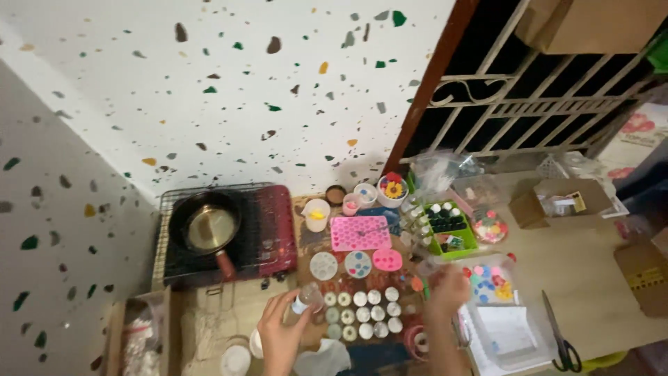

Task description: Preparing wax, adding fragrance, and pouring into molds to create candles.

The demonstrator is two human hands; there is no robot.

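Observation:
My left hand [280,333] holds a small clear bottle [307,298] with a white label, just left of a cluster of small round white candle cups [363,314]. My right hand [446,291] is raised to the right of those cups, gripping a clear plastic piece [430,264] whose shape is blurred. Beyond the cups lie a pink silicone mould [360,232], round moulds [358,264] and a small cup with yellow contents [316,214].
A dark pan [206,228] sits on a red portable stove [273,233] at the left. A green tray of small bottles [451,228], cardboard boxes [561,200], scissors [560,336] and a clear box [506,333] lie at the right. A terrazzo wall and a barred window rise behind.

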